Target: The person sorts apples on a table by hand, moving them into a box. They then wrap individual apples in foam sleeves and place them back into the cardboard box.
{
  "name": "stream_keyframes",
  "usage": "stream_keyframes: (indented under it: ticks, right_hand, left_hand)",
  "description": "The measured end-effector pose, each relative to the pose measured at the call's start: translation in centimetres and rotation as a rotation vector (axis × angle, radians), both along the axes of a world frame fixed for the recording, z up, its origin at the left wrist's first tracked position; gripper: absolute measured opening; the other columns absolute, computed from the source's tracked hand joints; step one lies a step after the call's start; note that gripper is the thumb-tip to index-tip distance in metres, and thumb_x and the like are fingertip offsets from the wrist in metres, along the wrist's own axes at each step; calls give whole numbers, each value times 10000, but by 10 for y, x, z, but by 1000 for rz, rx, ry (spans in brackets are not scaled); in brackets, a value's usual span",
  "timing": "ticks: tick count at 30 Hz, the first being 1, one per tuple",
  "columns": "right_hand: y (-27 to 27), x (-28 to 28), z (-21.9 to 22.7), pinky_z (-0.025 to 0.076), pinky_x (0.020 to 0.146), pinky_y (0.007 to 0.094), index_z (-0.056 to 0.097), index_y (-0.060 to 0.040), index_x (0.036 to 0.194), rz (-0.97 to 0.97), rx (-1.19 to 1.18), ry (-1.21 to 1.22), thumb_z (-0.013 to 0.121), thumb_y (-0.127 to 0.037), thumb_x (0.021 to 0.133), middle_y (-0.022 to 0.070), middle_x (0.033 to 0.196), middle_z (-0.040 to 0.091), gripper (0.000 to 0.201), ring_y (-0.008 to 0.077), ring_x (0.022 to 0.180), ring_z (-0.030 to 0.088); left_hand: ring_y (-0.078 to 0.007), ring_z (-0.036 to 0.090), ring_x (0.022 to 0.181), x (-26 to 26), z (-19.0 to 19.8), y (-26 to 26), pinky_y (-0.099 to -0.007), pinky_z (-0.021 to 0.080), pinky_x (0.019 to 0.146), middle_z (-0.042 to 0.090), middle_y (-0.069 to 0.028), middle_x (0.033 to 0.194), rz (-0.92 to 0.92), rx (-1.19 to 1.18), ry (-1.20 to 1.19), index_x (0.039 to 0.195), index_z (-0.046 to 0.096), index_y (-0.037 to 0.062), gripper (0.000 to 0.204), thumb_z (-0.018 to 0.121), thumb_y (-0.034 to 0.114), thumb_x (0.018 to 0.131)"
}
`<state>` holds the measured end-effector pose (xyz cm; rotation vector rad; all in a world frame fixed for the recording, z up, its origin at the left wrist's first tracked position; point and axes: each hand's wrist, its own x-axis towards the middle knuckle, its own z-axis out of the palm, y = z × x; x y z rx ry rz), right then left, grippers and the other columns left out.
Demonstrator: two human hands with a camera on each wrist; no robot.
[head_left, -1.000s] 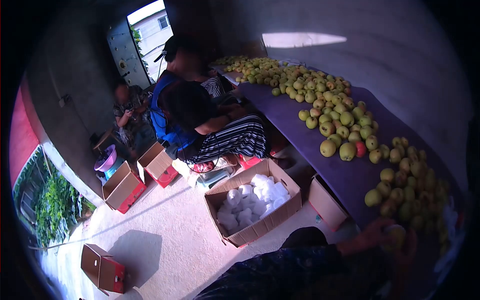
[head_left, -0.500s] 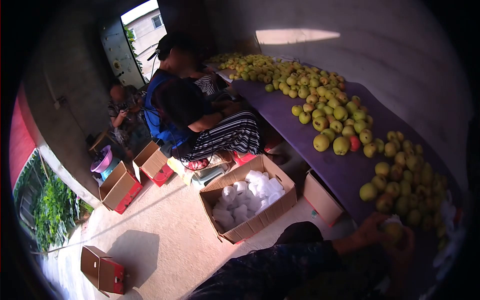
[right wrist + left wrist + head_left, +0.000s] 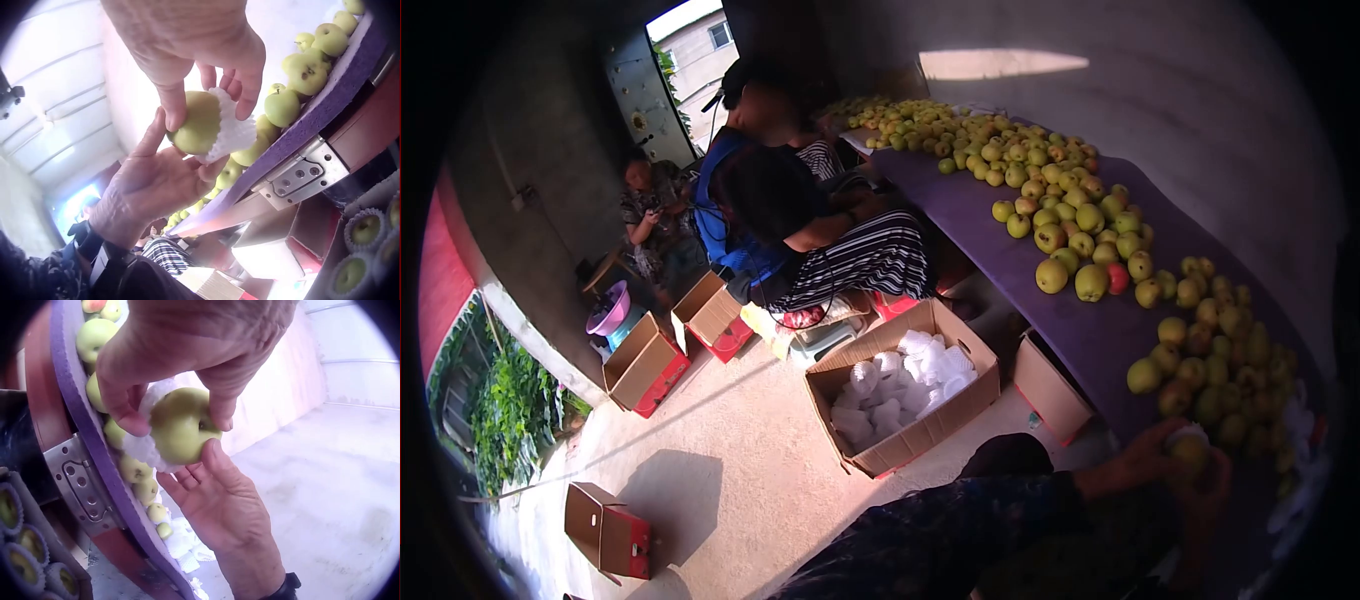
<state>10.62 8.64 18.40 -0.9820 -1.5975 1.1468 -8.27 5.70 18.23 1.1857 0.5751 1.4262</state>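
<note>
Both hands hold one yellow-green apple (image 3: pixel 187 425) partly covered by a white foam net (image 3: pixel 142 450). In the left wrist view my left hand (image 3: pixel 200 337) comes from above, its thumb on the apple's bare side and its fingers at the net. My right hand (image 3: pixel 228 509) grips from below, thumb on the fruit near its stem hollow. The right wrist view has the net (image 3: pixel 232 134) over one side of the apple (image 3: pixel 197 131). In the head view the hands are dim beside a heap of apples (image 3: pixel 1200 360) on a purple-covered table (image 3: pixel 1000 240).
An open carton (image 3: pixel 900 440) of white foam nets stands on the floor by the table. Netted apples (image 3: pixel 25 562) fill a box below the table edge. More cartons (image 3: pixel 610 530) stand around, and a person (image 3: pixel 770 210) in striped trousers sits ahead.
The apple stays in both hands and has risen slightly, with the white net now showing more clearly at its top. The head view has shifted a little.
</note>
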Motion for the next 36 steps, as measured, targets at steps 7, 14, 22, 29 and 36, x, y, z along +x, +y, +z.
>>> stream_keyframes:
  ticks: [7, 14, 22, 29, 36]
  right_hand:
    - [-4, -5, 10, 424, 963, 335, 480, -8, 1268, -2, -18, -7, 740, -69, 674, 99, 1206, 549, 651, 198, 1106, 531]
    - [3, 4, 13, 453, 922, 334, 522, 8, 1229, 58, -110, -18, 641, -100, 803, 109, 1186, 561, 455, 205, 1076, 545]
    - [1, 12, 3, 434, 942, 335, 542, 21, 1212, 30, -68, -10, 525, -136, 894, 120, 1171, 549, 355, 233, 1089, 538]
    - [9, 20, 1, 431, 947, 337, 563, -15, 1211, -20, -154, -2, 570, -161, 851, 139, 1215, 547, 389, 261, 1101, 547]
    - [-21, -3, 39, 485, 858, 303, 535, 6, 1236, -16, -33, -223, 568, -161, 881, 102, 1141, 574, 393, 189, 1035, 565]
  left_hand:
    - [-153, 509, 1089, 3, -2, 6, -319, 429, 940, 551, -66, 1130, 125, -6, 103, 1225, 480, 57, 545, 736, 218, 771]
    - [-148, 551, 1023, 0, -1, 11, -321, 461, 894, 590, -66, 1071, 146, -32, 137, 1181, 522, 44, 492, 738, 260, 796]
    - [-144, 564, 1017, 13, -13, 14, -317, 475, 885, 601, -62, 1076, 109, -151, -8, 1195, 525, 38, 492, 738, 259, 810]
    - [-155, 557, 1047, 14, -16, 11, -312, 470, 900, 590, -69, 1119, 99, -83, 44, 1232, 503, 34, 533, 725, 278, 813]
    - [-171, 551, 1070, 24, -32, 32, -320, 456, 927, 581, -76, 1138, 189, -79, 158, 1254, 492, 41, 580, 745, 256, 779]
